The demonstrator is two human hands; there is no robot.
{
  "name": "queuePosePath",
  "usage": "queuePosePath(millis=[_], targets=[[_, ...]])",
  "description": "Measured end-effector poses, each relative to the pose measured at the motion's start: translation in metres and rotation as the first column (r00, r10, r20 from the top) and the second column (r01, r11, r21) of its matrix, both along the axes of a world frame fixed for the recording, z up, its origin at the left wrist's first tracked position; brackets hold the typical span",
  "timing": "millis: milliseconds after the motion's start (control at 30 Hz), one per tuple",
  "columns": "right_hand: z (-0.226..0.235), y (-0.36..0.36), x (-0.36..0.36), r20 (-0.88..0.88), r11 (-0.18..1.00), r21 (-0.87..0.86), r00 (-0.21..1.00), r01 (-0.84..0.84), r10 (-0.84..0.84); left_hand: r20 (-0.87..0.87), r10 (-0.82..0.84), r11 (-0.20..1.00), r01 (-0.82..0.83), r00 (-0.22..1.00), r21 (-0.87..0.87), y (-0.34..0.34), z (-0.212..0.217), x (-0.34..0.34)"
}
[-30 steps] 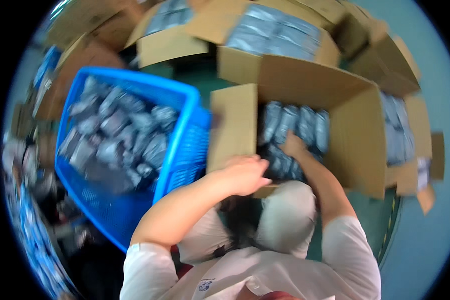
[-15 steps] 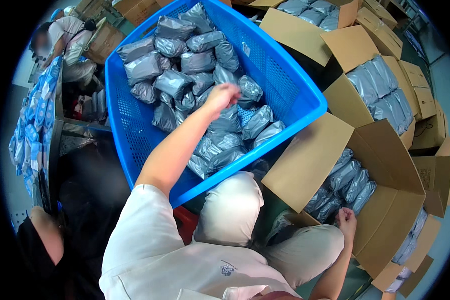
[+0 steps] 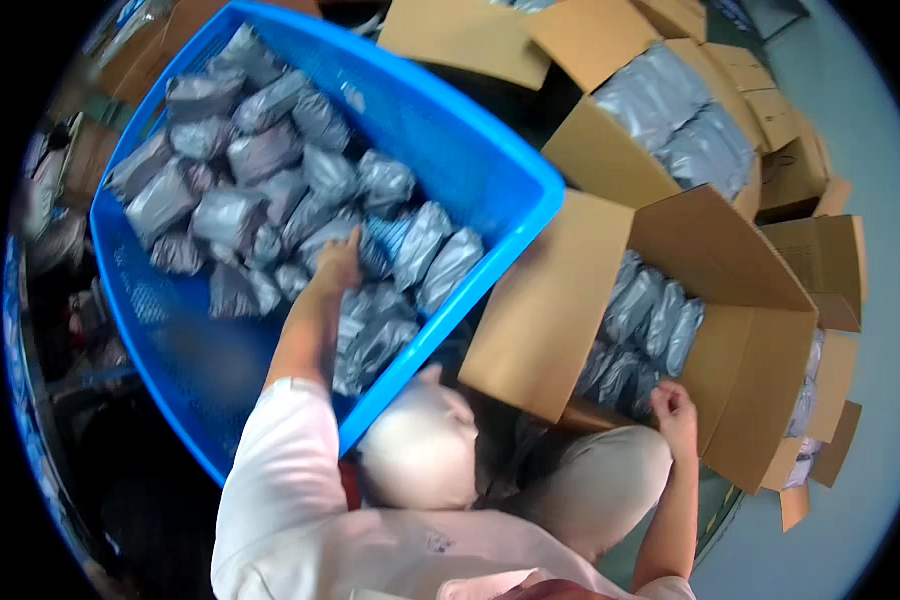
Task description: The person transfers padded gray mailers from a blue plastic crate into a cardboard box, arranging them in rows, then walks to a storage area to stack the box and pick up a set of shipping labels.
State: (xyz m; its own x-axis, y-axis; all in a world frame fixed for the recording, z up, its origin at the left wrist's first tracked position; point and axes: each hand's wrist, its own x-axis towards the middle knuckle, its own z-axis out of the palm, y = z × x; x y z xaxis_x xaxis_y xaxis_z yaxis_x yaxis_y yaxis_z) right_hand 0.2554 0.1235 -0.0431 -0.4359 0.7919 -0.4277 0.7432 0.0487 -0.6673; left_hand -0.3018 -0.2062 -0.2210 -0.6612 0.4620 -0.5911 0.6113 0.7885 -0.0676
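A large blue plastic basket (image 3: 450,110) holds many grey plastic-wrapped packages (image 3: 262,150). My left hand (image 3: 340,258) reaches among them, fingers stretched out, touching a grey package (image 3: 320,240) near the basket's middle. No package is lifted in it. At the right, an opened cardboard box (image 3: 745,350) contains rows of similar grey packages (image 3: 642,310). My right hand (image 3: 675,412) is at the box's near edge, close to the nearest packages. Its fingers are curled together, and nothing shows in them.
Behind the near box stands another open carton (image 3: 595,150), filled with flat grey packages (image 3: 675,115). More cartons (image 3: 815,260) line the right side. A box flap (image 3: 545,300) spreads between basket and box. My knees (image 3: 420,440) are just below the basket rim.
My left hand has gone from hovering above the packages down onto them. My right hand stays by the box edge. The whole view has shifted, so the basket appears farther left.
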Motion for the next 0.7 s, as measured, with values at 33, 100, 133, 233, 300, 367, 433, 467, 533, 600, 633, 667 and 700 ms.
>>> queuePosePath(millis=[33,100,133,233,300,367,433,467,533,600,633,667,700], targets=[[-0.006,0.000,-0.003,-0.018,1.000,-0.012,1.000,0.018,-0.018,-0.033,0.036,0.999,-0.037,0.999,-0.022,-0.004,0.006,-0.007],[-0.022,-0.001,0.009,-0.026,0.999,0.008,0.999,0.045,-0.044,-0.061,-0.005,0.998,0.000,0.998,-0.069,0.012,0.010,-0.007],[-0.028,0.001,0.013,0.022,0.999,0.046,1.000,0.001,-0.002,-0.066,-0.062,0.992,0.055,0.996,-0.112,0.016,0.013,0.001],[-0.007,-0.007,-0.011,0.066,0.993,0.114,0.998,-0.025,0.018,-0.213,-0.167,0.985,0.174,0.963,0.014,-0.003,-0.018,0.007],[0.013,-0.010,-0.022,0.074,0.988,0.143,0.996,-0.057,0.047,-0.265,-0.203,0.971,0.228,0.942,0.066,-0.025,-0.032,0.006],[0.022,-0.010,-0.029,0.070,0.983,0.170,0.996,-0.068,0.057,-0.226,-0.208,0.971,0.228,0.952,0.070,-0.055,-0.035,-0.003],[0.039,-0.012,-0.022,0.032,0.981,0.194,0.999,-0.011,0.005,-0.151,-0.124,0.981,0.143,0.981,0.129,-0.044,-0.015,0.000],[0.053,-0.012,-0.016,0.016,0.976,0.215,0.999,0.024,-0.028,-0.118,-0.035,0.980,0.057,0.992,0.188,-0.029,0.012,0.007],[0.080,-0.019,-0.035,-0.067,0.983,0.180,0.997,0.040,-0.028,-0.097,0.334,0.883,-0.275,0.938,0.380,-0.047,0.055,0.006],[0.096,-0.022,-0.053,-0.176,0.992,0.119,0.984,0.037,-0.015,0.083,0.575,0.594,-0.485,0.814,0.642,-0.062,0.089,-0.004],[0.106,-0.025,-0.066,-0.239,0.996,0.084,0.970,-0.015,0.035,0.166,0.598,0.440,-0.494,0.784,0.750,-0.069,0.097,-0.015],[0.112,-0.028,-0.080,-0.339,0.995,0.074,0.936,-0.073,0.094,0.374,0.485,0.237,-0.531,0.791,0.814,-0.067,0.116,-0.022],[0.120,-0.031,-0.094,-0.434,0.989,0.079,0.889,-0.127,0.149,0.560,0.353,0.035,-0.609,0.750,0.793,-0.055,0.137,-0.024]])
